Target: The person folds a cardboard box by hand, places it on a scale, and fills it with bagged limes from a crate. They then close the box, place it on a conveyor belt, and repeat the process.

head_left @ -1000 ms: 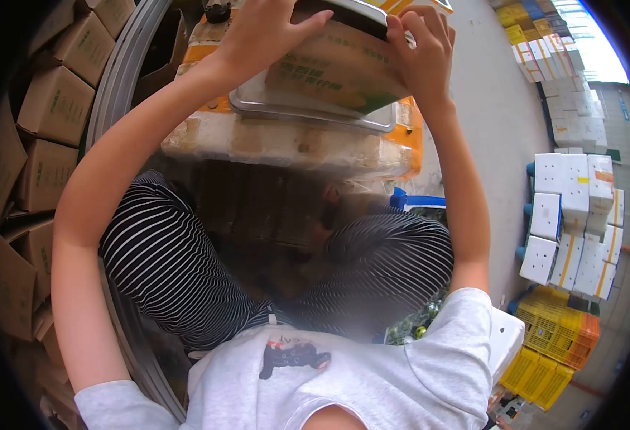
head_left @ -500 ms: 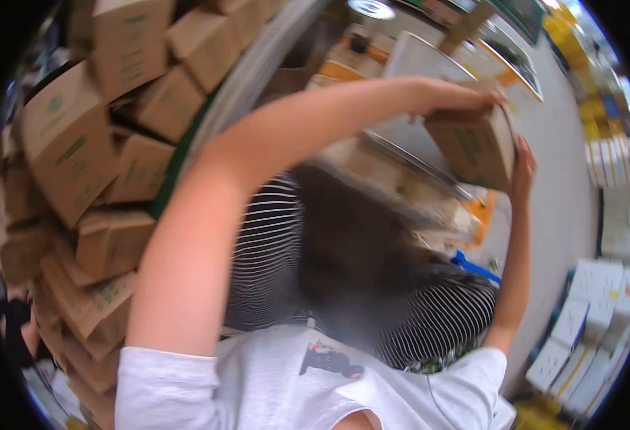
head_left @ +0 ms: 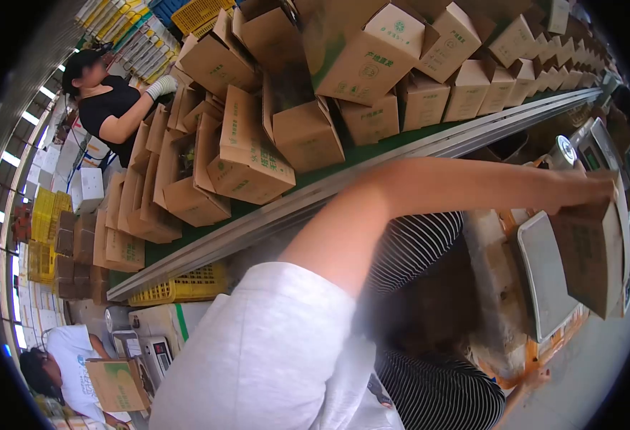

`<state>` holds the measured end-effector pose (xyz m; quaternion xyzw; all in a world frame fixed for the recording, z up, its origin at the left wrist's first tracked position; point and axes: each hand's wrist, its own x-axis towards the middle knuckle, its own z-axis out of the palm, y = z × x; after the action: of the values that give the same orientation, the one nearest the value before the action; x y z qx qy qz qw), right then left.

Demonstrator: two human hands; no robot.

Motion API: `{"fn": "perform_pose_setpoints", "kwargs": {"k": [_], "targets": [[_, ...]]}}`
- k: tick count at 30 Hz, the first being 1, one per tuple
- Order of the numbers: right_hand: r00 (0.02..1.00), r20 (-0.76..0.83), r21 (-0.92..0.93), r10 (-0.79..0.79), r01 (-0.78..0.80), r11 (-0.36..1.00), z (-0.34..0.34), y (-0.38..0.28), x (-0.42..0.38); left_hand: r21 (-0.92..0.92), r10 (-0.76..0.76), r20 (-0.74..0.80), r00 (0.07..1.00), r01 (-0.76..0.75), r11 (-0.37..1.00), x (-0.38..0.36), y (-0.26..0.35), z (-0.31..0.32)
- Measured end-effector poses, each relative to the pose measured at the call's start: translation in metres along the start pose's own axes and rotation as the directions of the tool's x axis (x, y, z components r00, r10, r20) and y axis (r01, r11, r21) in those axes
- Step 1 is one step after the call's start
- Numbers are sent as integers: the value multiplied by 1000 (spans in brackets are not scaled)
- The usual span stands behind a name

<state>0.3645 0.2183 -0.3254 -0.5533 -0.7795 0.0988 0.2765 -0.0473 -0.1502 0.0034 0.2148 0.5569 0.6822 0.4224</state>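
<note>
My left arm reaches across to the right, and my left hand grips the top of a brown cardboard box with green print. The box hangs upright just over the right part of a metal weighing tray, whose display stands behind it. I cannot tell whether the box touches the tray. Only a sliver of my right arm shows low in the view; the right hand itself is hidden.
A long belt carries several open cardboard boxes past me. A person in black with a white glove works at its far side. Another person in white holds a box at the lower left. Yellow crates sit under the belt.
My head has swung left, bringing the belt and other workers into view. The box has stayed in my left hand by the weighing tray; my right hand has dropped out of sight.
</note>
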Motion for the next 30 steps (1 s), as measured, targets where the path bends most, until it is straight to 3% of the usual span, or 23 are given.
{"fn": "perform_pose_setpoints", "kwargs": {"k": [1,2,3,4,6,7,8,9,11,13,16,18,19,20,22,25,28,29,30], "targets": [[999,-11,-48,53,-53,997,9,20,-11,-94,92,-7,996,-93,991,-25,14,-15],[954,143,128,262,-280,951,2,31,-12,-261,293,61,954,-268,928,-48,24,-31],[848,327,253,418,-505,825,-3,41,-8,-226,370,-162,915,-400,888,-79,32,-48],[910,197,272,365,-408,871,-12,26,-18,-221,500,-108,860,-511,831,-109,41,-73],[968,-80,254,239,-212,944,-29,-1,-40,-49,656,-437,616,-744,666,-199,49,-101],[972,-20,306,233,-216,927,-22,10,-39,44,705,-542,458,-822,568,-239,50,-130],[974,38,356,222,-220,908,-11,23,-38,-202,850,-214,482,-873,444,-278,54,-135],[973,97,403,209,-230,886,-2,31,-38,468,818,-574,35,-806,363,-292,55,-104],[962,144,418,233,-273,867,4,41,-37,741,823,-514,-243,-609,283,-331,44,-111],[957,154,420,248,-290,860,5,40,-38,849,753,-507,-419,-395,352,-370,22,-137],[951,169,405,260,-308,861,6,41,-39,761,625,-640,-448,-256,596,-411,-16,-186],[949,168,403,266,-313,860,8,39,-40,574,559,-613,-558,172,801,-412,-27,-211],[950,170,395,264,-311,864,9,35,-43,435,542,-638,-546,326,840,-399,-15,-193],[949,166,389,270,-314,866,8,33,-45,460,684,-584,-438,515,723,-398,-12,-204],[947,175,385,271,-319,866,8,31,-47,257,644,-729,-231,780,571,-398,-8,-194],[938,189,380,291,-343,859,5,35,-47,384,634,-774,-11,788,482,-420,-10,-194],[931,198,371,307,-361,856,0,43,-51,142,538,-839,-76,925,352,-410,8,-162],[929,200,370,312,-366,854,-1,45,-53,64,601,-793,-97,969,240,-411,12,-162],[927,203,368,317,-372,852,-3,48,-54,184,751,-659,-24,964,193,-404,12,-157]]}}
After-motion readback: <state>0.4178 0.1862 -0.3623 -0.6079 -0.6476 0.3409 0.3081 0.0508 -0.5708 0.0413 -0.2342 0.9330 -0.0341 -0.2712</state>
